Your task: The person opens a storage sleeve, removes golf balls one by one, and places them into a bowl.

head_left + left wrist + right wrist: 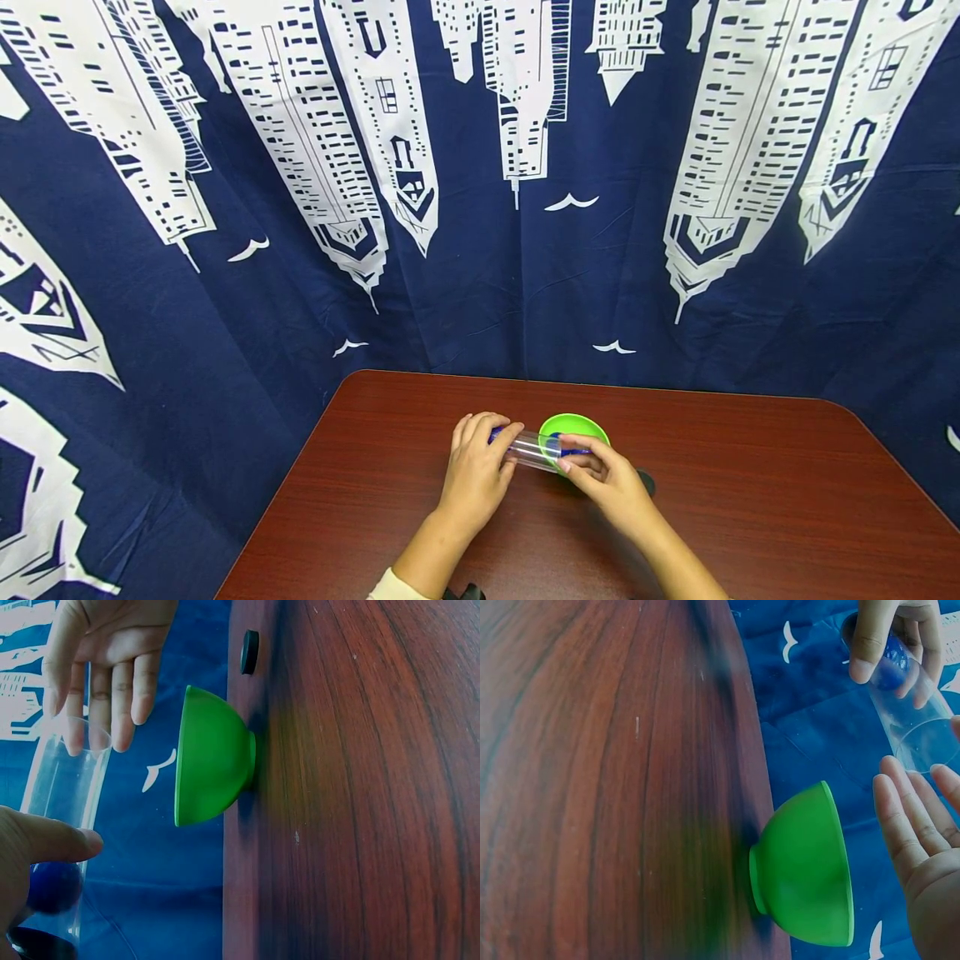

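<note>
A clear plastic tube [534, 451] lies level just above the table, in front of a green bowl [573, 426]. My left hand [480, 465] grips its closed end, thumb [52, 838] against the wall. A dark blue ball [52, 888] sits inside at that end. My right hand [602, 477] is at the tube's open mouth [930, 744] with straight fingers [101, 690] touching the rim and nothing in its palm. The bowl [214, 769] stands upright on the wood, close beside both hands.
A small black disc [647, 482] lies on the brown wooden table [750, 500] just right of my right hand. A blue cloth with white buildings [480, 208] hangs behind and beside the table. The table's corners are rounded.
</note>
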{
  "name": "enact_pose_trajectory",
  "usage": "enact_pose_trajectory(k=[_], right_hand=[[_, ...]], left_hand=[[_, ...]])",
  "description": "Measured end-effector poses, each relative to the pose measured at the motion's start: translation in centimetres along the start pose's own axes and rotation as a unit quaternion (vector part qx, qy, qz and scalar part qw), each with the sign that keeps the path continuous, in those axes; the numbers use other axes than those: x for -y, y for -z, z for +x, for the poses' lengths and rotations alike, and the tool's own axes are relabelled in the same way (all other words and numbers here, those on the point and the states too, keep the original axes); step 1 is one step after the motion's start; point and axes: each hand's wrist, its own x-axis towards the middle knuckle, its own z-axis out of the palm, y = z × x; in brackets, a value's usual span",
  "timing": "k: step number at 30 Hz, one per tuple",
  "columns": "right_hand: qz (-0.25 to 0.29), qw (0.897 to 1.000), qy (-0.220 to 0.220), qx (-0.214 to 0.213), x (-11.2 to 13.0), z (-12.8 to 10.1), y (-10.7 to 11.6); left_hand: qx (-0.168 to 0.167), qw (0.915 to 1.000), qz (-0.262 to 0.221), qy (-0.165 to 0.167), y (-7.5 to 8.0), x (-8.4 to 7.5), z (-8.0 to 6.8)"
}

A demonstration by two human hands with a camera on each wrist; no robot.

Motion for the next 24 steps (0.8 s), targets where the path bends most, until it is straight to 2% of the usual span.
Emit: enact_pose_trajectory(k=[24], right_hand=[[-0.008,1.0,-0.028,-0.008,-0.07,0.21,-0.23]], left_hand=[[-0.009,0.9999,-0.004,0.004,-0.11,0.18,0.03]])
